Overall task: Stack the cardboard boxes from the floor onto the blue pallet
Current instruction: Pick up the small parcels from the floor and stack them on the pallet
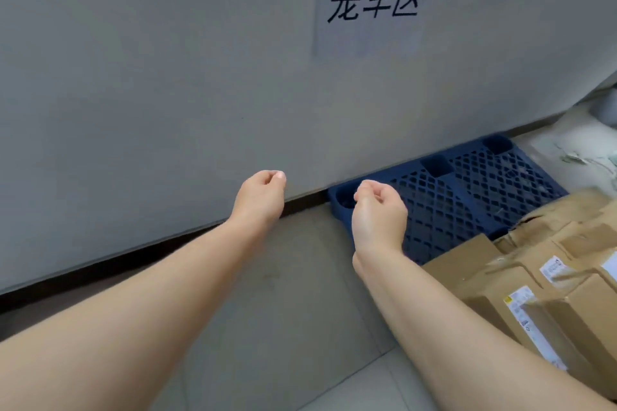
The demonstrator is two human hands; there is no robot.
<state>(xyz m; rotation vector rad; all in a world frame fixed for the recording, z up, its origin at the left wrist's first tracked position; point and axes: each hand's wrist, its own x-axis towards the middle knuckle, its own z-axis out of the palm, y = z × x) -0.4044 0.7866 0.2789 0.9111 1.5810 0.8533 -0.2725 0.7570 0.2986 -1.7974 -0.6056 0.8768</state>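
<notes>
A grey wall [133, 77] fills the view from 9 o'clock round to 1 o'clock, with a dark skirting strip [100, 264] along its foot; below it lies a pale tiled floor [283, 310]. The left hand [260, 200] reaches forward just left of centre, its forearm coming in from 8 o'clock; its fingers [275, 177] are curled into a loose fist, clenched on nothing, in front of the base of the wall. At 1 o'clock a paper sign [370, 10] with black Chinese characters is stuck to the wall. The right hand [379, 217] is stretched out just right of centre, beside the left and apart from it, its forearm entering from 5 o'clock; its fingers are likewise curled in with the thumb against them, holding nothing; in the picture it overlaps the left corner of the blue pallet [467, 203]. The pallet, a plastic lattice with square pockets, lies flat on the floor at 3 o'clock, its far edge against the foot of the wall. The cardboard boxes [534, 294] lie heaped at 4 o'clock, taped and bearing white labels [521, 307]; the heap hides the pallet's near right corner, and I cannot tell whether any box rests on it.
</notes>
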